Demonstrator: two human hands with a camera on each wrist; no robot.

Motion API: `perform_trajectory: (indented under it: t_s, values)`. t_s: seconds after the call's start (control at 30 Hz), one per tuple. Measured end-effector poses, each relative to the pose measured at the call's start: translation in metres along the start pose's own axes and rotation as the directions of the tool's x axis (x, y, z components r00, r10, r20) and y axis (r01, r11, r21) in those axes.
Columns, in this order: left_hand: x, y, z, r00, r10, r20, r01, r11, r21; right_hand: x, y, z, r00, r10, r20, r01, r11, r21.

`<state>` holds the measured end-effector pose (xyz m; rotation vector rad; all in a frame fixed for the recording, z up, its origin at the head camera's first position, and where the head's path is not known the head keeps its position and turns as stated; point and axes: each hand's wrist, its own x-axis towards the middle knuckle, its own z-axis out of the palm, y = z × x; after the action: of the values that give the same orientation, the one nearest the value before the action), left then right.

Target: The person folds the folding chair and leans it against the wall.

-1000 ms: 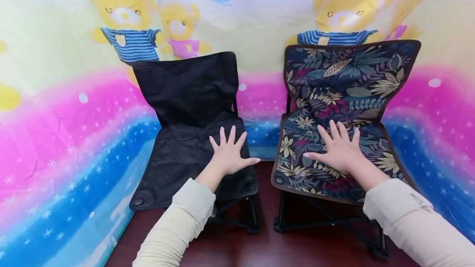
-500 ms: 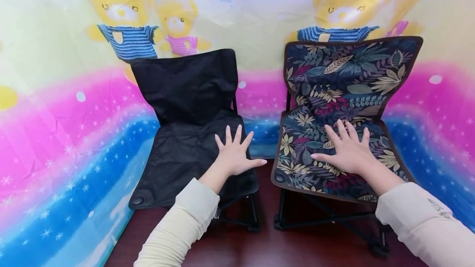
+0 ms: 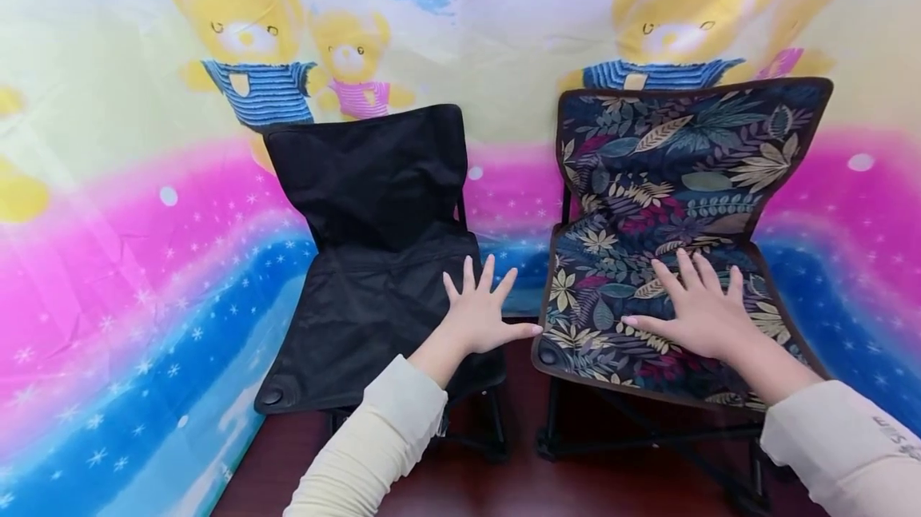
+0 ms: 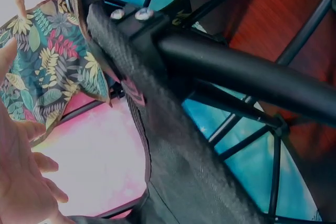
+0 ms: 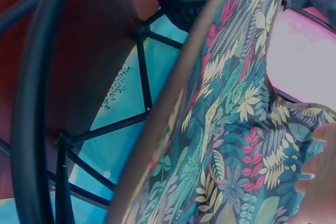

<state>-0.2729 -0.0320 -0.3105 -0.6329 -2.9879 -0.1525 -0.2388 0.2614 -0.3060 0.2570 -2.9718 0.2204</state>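
My left hand point(image 3: 480, 316), fingers spread and palm down, is over the right side of a black folding chair point(image 3: 367, 301). Its thumb points toward the other chair. My right hand point(image 3: 701, 313) is spread the same way over the seat of a folding chair with a leaf print point(image 3: 612, 261). Neither hand holds anything. In the left wrist view the left hand point(image 4: 23, 171) shows at the lower left, beside the black seat fabric point(image 4: 178, 150). The right wrist view shows part of the right hand point(image 5: 317, 182) near the leaf-print fabric point(image 5: 236, 156).
Behind the chairs hangs a colourful backdrop point(image 3: 504, 61) with printed bears. Both chairs stand on a dark red-brown surface point(image 3: 496, 485), a narrow gap between them. Black tube legs point(image 5: 105, 127) cross under the seats.
Both hands have drifted to the right, still spread. The chairs keep their places; the head view has shifted slightly.
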Motion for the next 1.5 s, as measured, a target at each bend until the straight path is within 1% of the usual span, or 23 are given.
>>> perform_trajectory:
  t_s: [0.27, 0.37, 0.5, 0.63, 0.73, 0.83, 0.93, 1.07, 1.2, 1.33, 1.5]
  values:
    - [-0.001, 0.012, 0.002, 0.996, 0.087, -0.029, -0.089, 0.995, -0.05, -0.011, 0.01, 0.002, 1.0, -0.001, 0.007, 0.001, 1.0, 0.005]
    - [0.0, 0.017, 0.002, 0.993, 0.112, -0.031, -0.113, 0.993, -0.044, -0.015, 0.013, 0.003, 1.0, 0.004, 0.002, -0.004, 1.0, 0.01]
    - [0.0, 0.026, 0.002, 0.991, 0.131, -0.013, -0.131, 0.991, -0.035, -0.022, 0.02, 0.005, 1.0, 0.004, -0.008, -0.004, 1.0, 0.009]
    - [0.0, 0.036, 0.004, 0.987, 0.16, -0.017, -0.16, 0.986, -0.035, -0.03, 0.029, 0.007, 0.999, 0.007, -0.038, -0.007, 1.0, 0.002]
    - [0.0, 0.042, 0.006, 0.984, 0.177, -0.022, -0.178, 0.983, -0.036, -0.037, 0.035, 0.009, 0.999, 0.015, -0.045, -0.015, 1.0, 0.003]
    - [0.0, 0.048, 0.009, 0.983, 0.186, -0.013, -0.186, 0.982, -0.032, -0.043, 0.04, 0.012, 0.999, 0.023, -0.04, -0.023, 1.0, 0.006]
    - [0.0, 0.054, 0.014, 0.981, 0.195, 0.0, -0.195, 0.981, -0.009, -0.049, 0.045, 0.015, 0.999, 0.028, -0.038, -0.028, 1.0, 0.003]
    - [0.001, 0.059, 0.021, 0.978, 0.209, 0.017, -0.209, 0.978, -0.002, -0.058, 0.052, 0.018, 0.999, 0.036, -0.03, -0.036, 0.999, 0.005]
    - [0.001, 0.061, 0.027, 0.974, 0.222, 0.037, -0.221, 0.975, -0.028, -0.065, 0.058, 0.02, 0.998, 0.057, -0.021, -0.057, 0.998, 0.005]
    - [-0.001, 0.062, 0.031, 0.973, 0.222, 0.055, -0.22, 0.975, -0.037, -0.069, 0.061, 0.023, 0.997, 0.078, -0.018, -0.078, 0.997, -0.007]
    - [-0.003, 0.064, 0.036, 0.97, 0.232, 0.066, -0.231, 0.973, -0.029, -0.078, 0.063, 0.025, 0.997, 0.071, -0.038, -0.072, 0.997, -0.03]
